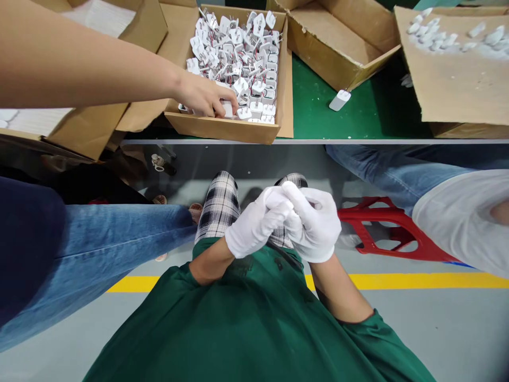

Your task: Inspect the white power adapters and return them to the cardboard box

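Both of my hands wear white cloth gloves and meet above my lap, below the table edge. My left hand [254, 223] has its fingers bent and pressed against those of my right hand [318, 225]. The right one is curled closed, with its fingertips touching the left fingers. Whatever lies between the fingertips, if anything, is hidden by the white gloves. Ahead of them on the green table [310, 114] lies a single white plug charger [340, 100], apart from both hands.
A cardboard box [222, 127] holds many white plug chargers; a co-worker's hand [207, 96] reaches into it from the left. An open carton [326, 66] and a cardboard flap [457, 90] with small white pieces stand right. People sit on both sides; a red stool [392, 239] is at right.
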Demonstrator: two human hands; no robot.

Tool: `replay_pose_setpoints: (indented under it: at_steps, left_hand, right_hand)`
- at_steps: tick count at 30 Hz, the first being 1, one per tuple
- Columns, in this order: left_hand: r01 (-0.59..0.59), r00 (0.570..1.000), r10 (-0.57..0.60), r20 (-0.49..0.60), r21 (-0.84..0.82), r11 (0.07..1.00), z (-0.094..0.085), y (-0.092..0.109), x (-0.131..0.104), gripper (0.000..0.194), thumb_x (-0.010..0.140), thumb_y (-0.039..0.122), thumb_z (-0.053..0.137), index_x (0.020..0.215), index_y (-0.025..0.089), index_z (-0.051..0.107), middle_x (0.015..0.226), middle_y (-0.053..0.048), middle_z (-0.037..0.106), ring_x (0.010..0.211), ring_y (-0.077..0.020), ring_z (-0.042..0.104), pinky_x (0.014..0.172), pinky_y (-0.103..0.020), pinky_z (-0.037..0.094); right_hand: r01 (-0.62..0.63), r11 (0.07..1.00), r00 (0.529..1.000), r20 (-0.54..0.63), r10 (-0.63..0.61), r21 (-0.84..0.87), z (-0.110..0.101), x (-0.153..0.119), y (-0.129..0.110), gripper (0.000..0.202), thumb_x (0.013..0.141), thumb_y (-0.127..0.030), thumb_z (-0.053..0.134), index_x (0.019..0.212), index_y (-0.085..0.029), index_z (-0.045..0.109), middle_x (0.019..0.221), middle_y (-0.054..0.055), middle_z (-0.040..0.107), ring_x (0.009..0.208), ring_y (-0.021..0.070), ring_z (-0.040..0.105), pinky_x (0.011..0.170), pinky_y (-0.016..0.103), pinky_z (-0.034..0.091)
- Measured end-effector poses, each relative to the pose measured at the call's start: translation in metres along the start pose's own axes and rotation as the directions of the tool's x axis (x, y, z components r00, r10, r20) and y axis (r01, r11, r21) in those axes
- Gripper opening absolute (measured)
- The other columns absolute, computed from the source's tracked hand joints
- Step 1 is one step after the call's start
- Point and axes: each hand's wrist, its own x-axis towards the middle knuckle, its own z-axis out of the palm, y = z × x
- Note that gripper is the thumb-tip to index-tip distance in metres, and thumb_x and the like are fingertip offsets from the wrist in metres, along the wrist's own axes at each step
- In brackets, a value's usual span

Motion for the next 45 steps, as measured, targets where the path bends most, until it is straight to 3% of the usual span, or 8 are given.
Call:
replay_pose_setpoints:
  at_steps: [5,11,15,23,31,37,41,45]
  left_hand:
    - [0.102,0.994,-0.097,0.044,-0.114,0.988,-0.002,0.008,0.003,0.029,0.086,0.044,0.057,0.075,0.018,0.062,0.072,-0.005,0.067,0.070,-0.0195,0.066,0.061,-0.032,0.056]
    - [0.127,0.988,-0.147,-0.048,-0.285,0.950,0.001,-0.008,-0.001,0.022,0.078,0.040,0.061,0.088,0.021,0.060,0.075,-0.004,0.067,0.078,-0.0222,0.068,0.073,-0.037,0.059]
    - [0.059,0.981,-0.086,-0.177,-0.152,0.987,-0.001,-0.013,-0.004,0.021,0.077,0.037,0.061,0.088,0.019,0.060,0.090,-0.008,0.069,0.090,-0.0255,0.067,0.083,-0.041,0.059]
    - [-0.038,0.975,0.045,-0.219,0.036,0.999,0.001,-0.013,-0.004,0.030,0.081,0.041,0.059,0.103,0.023,0.066,0.106,-0.009,0.070,0.103,-0.0294,0.066,0.093,-0.047,0.056]
    - [-0.012,0.950,0.009,-0.312,-0.009,1.000,0.002,-0.019,-0.005,0.047,0.086,0.062,0.050,0.110,0.023,0.064,0.077,-0.006,0.068,0.070,-0.0233,0.064,0.071,-0.043,0.057]
    - [-0.086,0.948,0.095,-0.304,0.045,0.995,0.001,-0.025,-0.009,0.049,0.089,0.063,0.047,0.115,0.025,0.065,0.107,-0.008,0.069,0.090,-0.0252,0.066,0.081,-0.040,0.055]
    - [-0.146,0.935,0.170,-0.312,0.101,0.984,0.004,-0.025,-0.010,0.047,0.095,0.056,0.040,0.117,0.022,0.064,0.116,-0.009,0.066,0.101,-0.0252,0.065,0.091,-0.042,0.053]
    - [-0.155,0.933,0.179,-0.312,0.102,0.983,0.004,-0.027,-0.012,0.042,0.097,0.049,0.042,0.121,0.022,0.062,0.125,-0.009,0.064,0.115,-0.0261,0.061,0.103,-0.041,0.048]
  right_hand:
    - [0.053,0.997,0.999,-0.002,-0.054,-0.051,0.004,-0.004,0.002,0.059,0.094,-0.040,0.056,0.149,-0.024,0.044,0.099,0.010,0.064,0.085,0.0213,0.066,0.068,0.031,0.056]
    - [0.063,0.996,0.998,0.034,-0.061,-0.067,0.004,0.002,-0.002,0.059,0.088,-0.039,0.064,0.144,-0.024,0.050,0.090,0.007,0.067,0.075,0.0199,0.063,0.065,0.032,0.051]
    - [0.075,0.996,0.997,0.034,-0.076,0.041,0.004,0.007,-0.002,0.052,0.087,-0.036,0.066,0.137,-0.024,0.056,0.072,0.002,0.062,0.060,0.0161,0.055,0.055,0.029,0.043]
    - [0.086,0.992,0.988,0.118,-0.098,0.096,0.003,0.011,0.000,0.041,0.087,-0.030,0.063,0.127,-0.023,0.057,0.067,0.000,0.060,0.054,0.0145,0.051,0.050,0.029,0.039]
    - [0.050,0.983,0.999,-0.012,-0.049,0.175,0.007,0.000,-0.001,0.056,0.090,-0.036,0.060,0.144,-0.025,0.048,0.109,0.010,0.074,0.096,0.0275,0.070,0.080,0.043,0.056]
    - [0.049,0.987,0.997,-0.065,-0.039,0.151,0.008,0.000,-0.004,0.062,0.087,-0.025,0.063,0.146,-0.029,0.045,0.105,0.008,0.075,0.090,0.0238,0.071,0.074,0.038,0.057]
    - [0.081,0.988,0.996,-0.047,-0.075,0.131,0.009,-0.001,-0.003,0.049,0.087,-0.025,0.062,0.135,-0.030,0.054,0.105,0.007,0.076,0.086,0.0242,0.072,0.073,0.039,0.059]
    - [0.149,0.986,0.985,-0.103,-0.141,0.077,0.012,-0.006,0.001,0.063,0.083,-0.023,0.069,0.143,-0.028,0.049,0.108,0.008,0.076,0.089,0.0253,0.073,0.074,0.038,0.061]
